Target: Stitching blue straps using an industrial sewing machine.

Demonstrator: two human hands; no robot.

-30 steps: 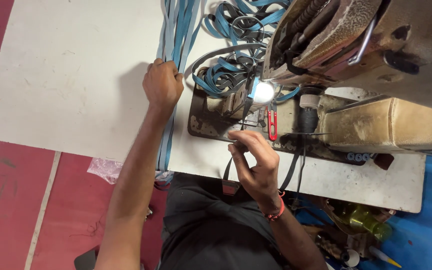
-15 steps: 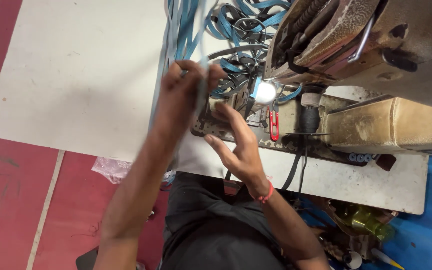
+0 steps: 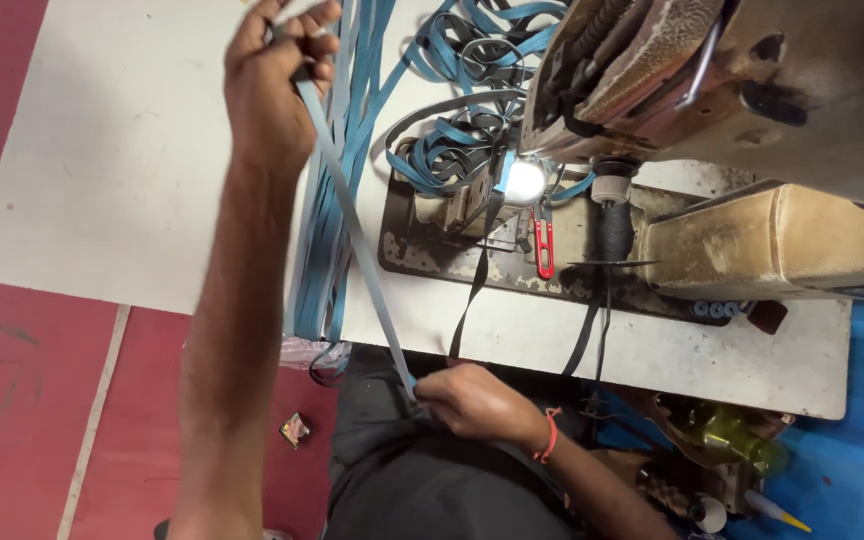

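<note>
A long blue strap (image 3: 352, 215) runs taut between my two hands. My left hand (image 3: 277, 75) is raised over the white table (image 3: 102, 160) at the top left and grips the strap's upper end. Down at my lap, just below the table's front edge, my right hand (image 3: 472, 400) pinches the lower end. More blue and black straps (image 3: 452, 130) lie piled beside the sewing machine (image 3: 712, 90), whose lamp (image 3: 527, 180) is lit over the needle area.
A red thread snipper (image 3: 544, 245) and a black thread spool (image 3: 610, 225) sit on the machine bed. Black straps (image 3: 472, 290) hang over the table's front edge. Bottles and clutter (image 3: 732, 440) lie on the blue floor at the right.
My left hand rose from the table toward the top left, pulling a blue strap. My right hand left the needle area and dropped to my lap, holding the strap's other end.
</note>
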